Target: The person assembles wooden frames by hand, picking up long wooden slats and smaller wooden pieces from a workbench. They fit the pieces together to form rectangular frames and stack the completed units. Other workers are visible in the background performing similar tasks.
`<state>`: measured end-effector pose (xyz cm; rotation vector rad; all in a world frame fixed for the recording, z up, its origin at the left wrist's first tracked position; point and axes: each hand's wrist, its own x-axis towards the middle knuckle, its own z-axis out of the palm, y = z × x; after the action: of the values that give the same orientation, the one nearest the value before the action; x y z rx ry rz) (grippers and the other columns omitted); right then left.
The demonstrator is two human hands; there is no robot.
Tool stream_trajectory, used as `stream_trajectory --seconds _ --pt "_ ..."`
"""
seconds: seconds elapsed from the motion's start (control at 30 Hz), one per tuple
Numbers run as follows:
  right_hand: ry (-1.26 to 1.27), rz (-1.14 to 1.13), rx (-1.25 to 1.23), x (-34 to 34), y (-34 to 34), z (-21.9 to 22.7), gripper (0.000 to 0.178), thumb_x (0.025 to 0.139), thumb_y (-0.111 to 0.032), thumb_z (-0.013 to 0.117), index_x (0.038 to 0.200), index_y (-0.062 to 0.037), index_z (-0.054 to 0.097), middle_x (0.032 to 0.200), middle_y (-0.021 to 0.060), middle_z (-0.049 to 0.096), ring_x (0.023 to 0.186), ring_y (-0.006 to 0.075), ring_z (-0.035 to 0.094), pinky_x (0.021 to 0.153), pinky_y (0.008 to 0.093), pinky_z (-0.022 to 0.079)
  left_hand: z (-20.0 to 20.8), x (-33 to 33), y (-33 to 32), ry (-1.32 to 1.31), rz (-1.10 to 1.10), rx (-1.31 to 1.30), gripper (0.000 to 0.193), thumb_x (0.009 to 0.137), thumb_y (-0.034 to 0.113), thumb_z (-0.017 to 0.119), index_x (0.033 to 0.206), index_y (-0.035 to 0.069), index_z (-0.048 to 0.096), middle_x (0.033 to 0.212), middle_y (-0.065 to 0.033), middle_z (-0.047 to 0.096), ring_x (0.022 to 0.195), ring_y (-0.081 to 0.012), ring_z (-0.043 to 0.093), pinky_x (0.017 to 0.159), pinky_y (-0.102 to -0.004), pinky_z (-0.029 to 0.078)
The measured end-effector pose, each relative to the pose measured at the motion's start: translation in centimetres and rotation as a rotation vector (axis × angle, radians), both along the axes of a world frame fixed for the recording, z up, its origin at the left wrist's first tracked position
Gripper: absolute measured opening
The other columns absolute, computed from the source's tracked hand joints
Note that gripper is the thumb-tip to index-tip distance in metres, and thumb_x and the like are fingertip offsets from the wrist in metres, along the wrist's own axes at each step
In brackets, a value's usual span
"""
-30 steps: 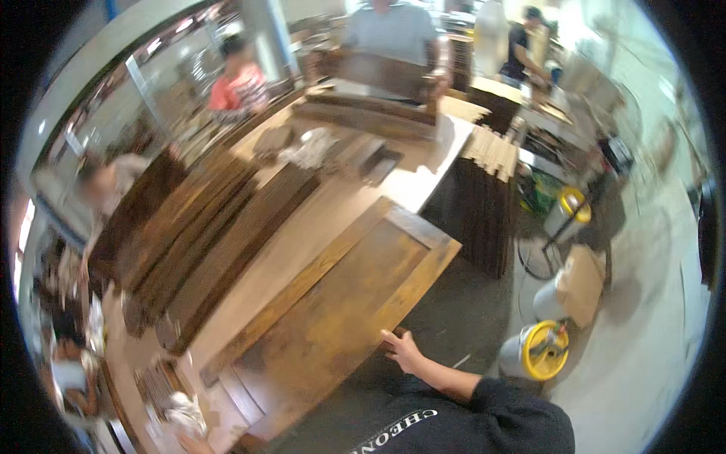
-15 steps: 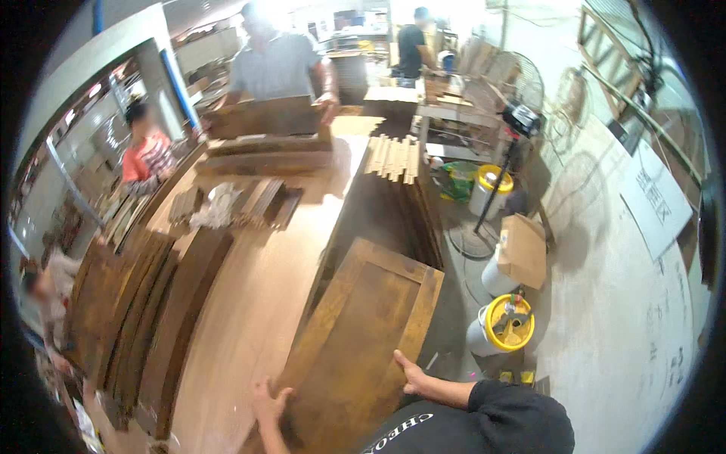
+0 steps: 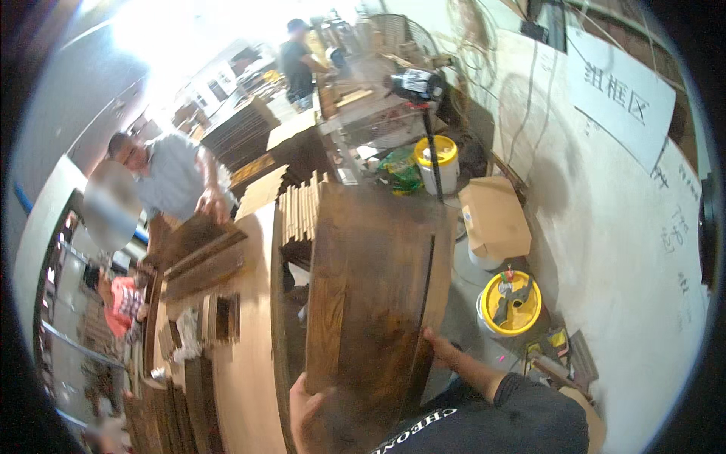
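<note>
A dark brown framed wooden panel [image 3: 370, 287] rises in front of me, long and steeply tilted, somewhat blurred by motion. My left hand [image 3: 306, 408] is closed on its left edge low down, thumb on the face. On the opposite edge my right hand [image 3: 440, 349] is closed too, its fingers partly hidden by the wood. Left of the panel runs a pale wooden worktable [image 3: 246, 378]. Just past the panel's upper left lies a bundle of light wood strips [image 3: 300, 204] on dark stacked boards.
Dark boards [image 3: 198, 401] and small wood pieces [image 3: 219, 318] lie on the worktable. Across it a person in grey [image 3: 178, 170] handles a board. To the right stand a yellow-lidded bucket [image 3: 510, 304], a cardboard box [image 3: 495, 219] and a white wall [image 3: 605, 250]. A fan on a stand [image 3: 417, 85] rises ahead.
My view has swung to the right. The panel has been raised and turned more upright in both hands, and now hides part of the strips and floor behind it.
</note>
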<state>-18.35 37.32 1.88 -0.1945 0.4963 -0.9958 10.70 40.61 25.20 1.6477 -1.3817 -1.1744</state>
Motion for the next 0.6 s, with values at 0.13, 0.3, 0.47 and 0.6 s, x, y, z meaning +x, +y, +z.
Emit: stream_trajectory --seconds 0.13,0.3,0.47,0.6 --pt "0.328 -0.375 -0.045 -6.7 -7.6 0.2 0.074 0.083 -0.065 0.047 0.126 -0.0047 0.046 0.12 0.0082 0.052 0.112 0.0245 0.047 0.095 0.0409 0.037 -0.1 -8.0 -6.9 -0.147 -0.107 -0.101 0.035 0.069 0.006 0.075 0.1 -0.001 0.062 0.091 -0.009 0.068 0.083 -0.0144 0.063 0.073 -0.0297 0.049" --pt "0.297 -0.757 -0.2 -13.8 -15.4 6.5 0.059 0.087 -0.061 0.044 0.106 -0.0059 0.056 0.092 0.0025 0.057 0.08 0.0156 0.053 0.075 0.0326 0.044 -4.7 -13.8 -10.3 -0.354 -0.38 -0.227 0.039 0.068 0.023 0.08 0.096 0.001 0.064 0.09 -0.0109 0.069 0.079 -0.0171 0.067 0.07 -0.0311 0.051" --pt "0.374 -0.827 -0.265 -14.8 -22.3 9.1 0.055 0.088 -0.06 0.039 0.093 -0.0071 0.054 0.079 0.003 0.053 0.067 0.0136 0.049 0.061 0.0259 0.042 -13.4 -16.5 -11.0 -0.355 -0.332 -0.179 0.034 0.072 0.03 0.072 0.099 0.011 0.065 0.086 -0.0076 0.067 0.076 -0.0257 0.066 0.064 -0.0338 0.051" --pt "0.444 -0.845 -0.293 -15.7 -32.4 5.4 0.049 0.093 -0.054 0.034 0.08 -0.0084 0.049 0.069 0.0043 0.05 0.062 0.0138 0.048 0.059 0.0276 0.041 -14.1 -18.6 -15.3 -0.317 -0.384 -0.384 0.039 0.074 0.03 0.069 0.108 0.012 0.063 0.091 -0.0082 0.067 0.082 -0.0258 0.065 0.066 -0.0342 0.051"
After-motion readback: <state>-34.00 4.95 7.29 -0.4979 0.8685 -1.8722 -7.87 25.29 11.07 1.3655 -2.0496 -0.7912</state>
